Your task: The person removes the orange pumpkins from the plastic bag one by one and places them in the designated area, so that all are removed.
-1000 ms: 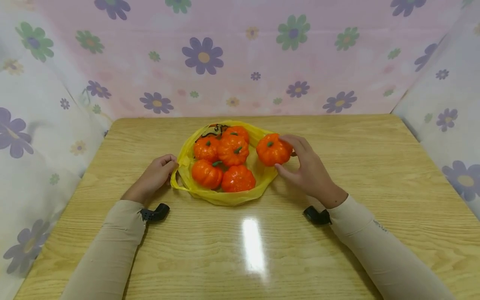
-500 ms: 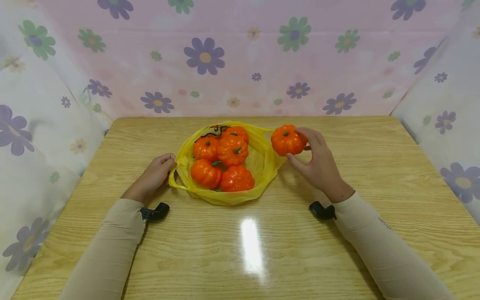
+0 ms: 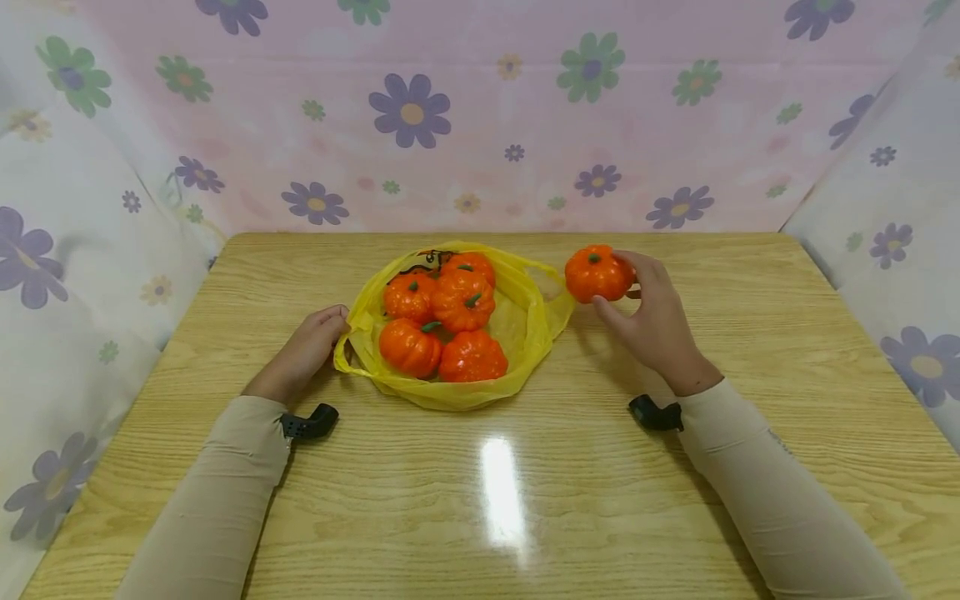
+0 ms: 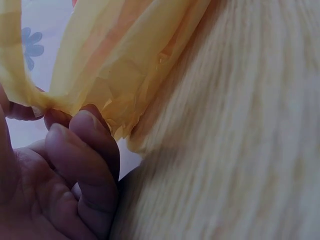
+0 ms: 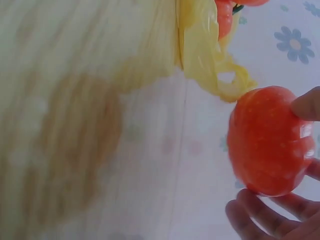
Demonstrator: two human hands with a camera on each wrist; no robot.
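Observation:
A yellow plastic bag [image 3: 442, 395] lies open on the table, with several small orange toy pumpkins [image 3: 463, 300] inside. At its left edge my left hand [image 3: 306, 350] pinches the bag's rim beside the handle loop; the left wrist view shows the fingers [image 4: 82, 145] curled at the gathered plastic [image 4: 125, 75]. Past the bag's right side, my right hand [image 3: 656, 325] holds one more orange pumpkin [image 3: 597, 275] with a green stem, thumb in front and fingers behind. In the right wrist view this pumpkin [image 5: 267, 142] hangs above the table, near the bag's right handle [image 5: 235, 82].
The wooden table [image 3: 420, 500] carries a bright light reflection near the front. A flowered pink cloth [image 3: 480, 108] hangs behind the table's far edge, with pale flowered cloths at both sides. Black wrist cameras [image 3: 311, 422] are strapped below both hands.
My right hand has carried the pumpkin to the right, from over the bag's right rim to beyond it. The bag's right handle now shows stretched out. My left hand has barely moved.

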